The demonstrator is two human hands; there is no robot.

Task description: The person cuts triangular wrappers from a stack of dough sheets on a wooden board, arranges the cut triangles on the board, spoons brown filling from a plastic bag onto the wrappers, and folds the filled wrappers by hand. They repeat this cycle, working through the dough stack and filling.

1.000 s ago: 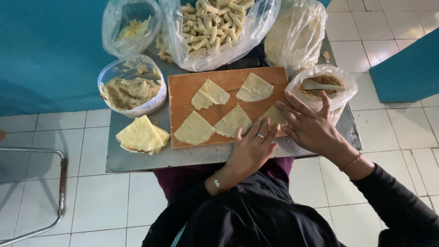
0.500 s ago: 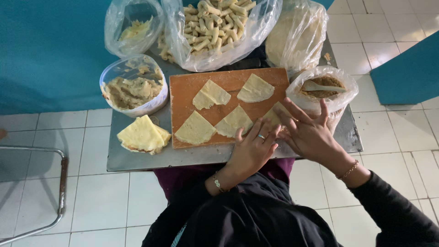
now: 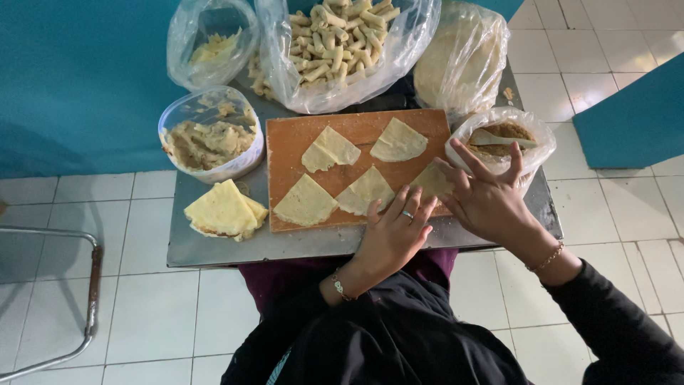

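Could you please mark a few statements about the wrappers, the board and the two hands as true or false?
1. Five wrapper pieces lie on the wooden board. True.
2. The left hand wears a ring. True.
3. The right hand holds a spoon. False: the spoon lies in the bowl of brown filling, and the hand is on the wrapper at the board's right edge.
4. The stack of folded wrappers lies on the board. False: it lies on the metal table, left of the board.
5. The big bag of rolled pieces sits behind the board. True.
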